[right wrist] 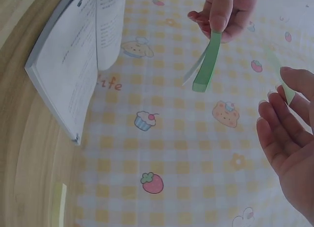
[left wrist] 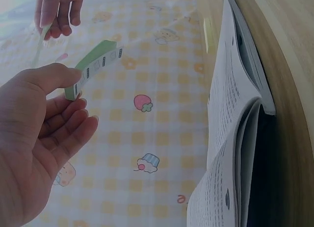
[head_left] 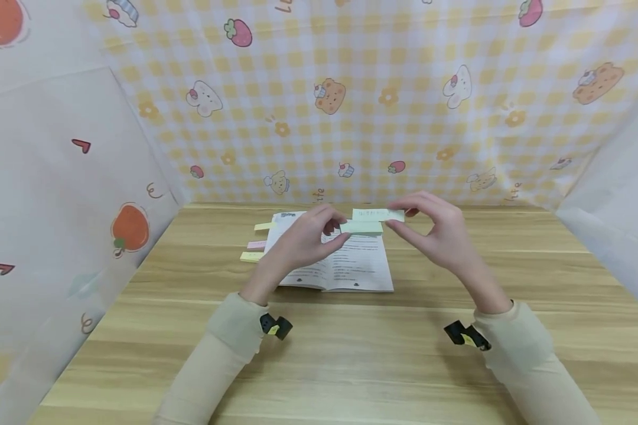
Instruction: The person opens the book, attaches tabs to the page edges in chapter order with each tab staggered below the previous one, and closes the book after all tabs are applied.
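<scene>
And here the left hand (head_left: pixel 311 236) had the pale green sticky-note pad (head_left: pixel 363 228) by one end, thumb against fingertips, the lower fingers loosely curled. Over at 3 o'clock from it, the right hand (head_left: pixel 440 230) pinched a single pale green slip (head_left: pixel 369 214), its spare fingers relaxed and part-spread. A narrow grip at both ends, then, and probably a deliberate one: each took only an edge, so the faces stayed uncovered. Faint marks ran along the slip, too small to read!

Now, positions. The pad stuck out at 3 o'clock from the left hand's fingertips; the slip pointed to 9 o'clock from the right's, sitting at 1 o'clock of the pad in the head view. The wrist views settled it: slip and pad were apart, both up in the air between the hands.

Down at 6 o'clock lay the open book (head_left: pixel 358 265), flat on the wood-grain table (head_left: pixel 388 366), its printed pages facing up, perhaps spread that way to keep them within easy reach. Out at its 9 o'clock edge, a yellow tab (head_left: pixel 264 226), a pink tab (head_left: pixel 256 244) and a lower yellow tab (head_left: pixel 251 257) poked clear, likely so they could be spotted. A yellow strip (right wrist: pixel 59 205) lay beyond the book's opposite side, near the table's far edge. And at 12 o'clock, behind everything, hung the yellow-checked cloth (head_left: pixel 298 147)!
</scene>
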`<state>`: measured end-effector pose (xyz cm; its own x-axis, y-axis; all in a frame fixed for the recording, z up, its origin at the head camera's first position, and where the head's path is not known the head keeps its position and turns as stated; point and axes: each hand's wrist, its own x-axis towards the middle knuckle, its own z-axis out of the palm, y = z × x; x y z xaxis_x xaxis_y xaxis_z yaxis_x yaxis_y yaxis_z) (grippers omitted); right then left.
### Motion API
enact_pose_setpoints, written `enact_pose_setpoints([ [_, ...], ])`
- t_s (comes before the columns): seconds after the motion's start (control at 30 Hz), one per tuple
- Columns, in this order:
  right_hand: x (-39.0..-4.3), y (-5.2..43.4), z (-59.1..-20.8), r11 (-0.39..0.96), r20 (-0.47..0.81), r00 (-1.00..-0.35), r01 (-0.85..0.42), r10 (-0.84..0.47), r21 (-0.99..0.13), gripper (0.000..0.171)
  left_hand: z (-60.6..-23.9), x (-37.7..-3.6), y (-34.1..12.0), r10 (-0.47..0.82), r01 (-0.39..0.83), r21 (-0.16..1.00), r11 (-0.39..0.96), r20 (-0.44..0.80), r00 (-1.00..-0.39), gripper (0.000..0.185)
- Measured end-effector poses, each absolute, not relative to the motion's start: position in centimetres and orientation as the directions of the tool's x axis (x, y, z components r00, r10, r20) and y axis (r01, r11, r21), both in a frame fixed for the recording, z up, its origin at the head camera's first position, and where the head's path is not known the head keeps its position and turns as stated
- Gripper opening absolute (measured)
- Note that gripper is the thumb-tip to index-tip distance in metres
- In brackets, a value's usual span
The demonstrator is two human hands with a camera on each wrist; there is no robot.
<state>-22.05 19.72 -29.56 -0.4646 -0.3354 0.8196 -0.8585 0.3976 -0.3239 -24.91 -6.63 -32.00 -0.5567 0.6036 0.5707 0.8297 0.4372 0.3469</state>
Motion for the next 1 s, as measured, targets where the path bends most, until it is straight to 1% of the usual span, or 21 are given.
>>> enact_pose_setpoints([
  [0.3,-22.1,20.5,-29.1,0.407,0.821,-0.464,-0.856,-0.333,-0.319,0.035,-33.0,-25.4,-5.0,0.617,0.82,0.386,0.424,0.54,-0.573,0.018],
  [0.67,-22.0,21.0,-28.9,0.411,0.809,-0.491,-0.843,-0.322,-0.348,0.034,-34.1,-25.6,-1.8,0.687,0.82,0.379,0.428,0.453,-0.568,0.019],
  [0.87,-22.1,21.1,-28.8,0.418,0.81,-0.494,-0.839,-0.316,-0.349,0.033,-34.1,-25.8,-0.4,0.708,0.831,0.366,0.419,0.442,-0.551,0.018],
  [1.0,-22.1,21.3,-28.8,0.424,0.806,-0.503,-0.833,-0.312,-0.356,0.033,-34.3,-26.0,0.4,0.712,0.827,0.361,0.43,0.427,-0.557,0.018],
])
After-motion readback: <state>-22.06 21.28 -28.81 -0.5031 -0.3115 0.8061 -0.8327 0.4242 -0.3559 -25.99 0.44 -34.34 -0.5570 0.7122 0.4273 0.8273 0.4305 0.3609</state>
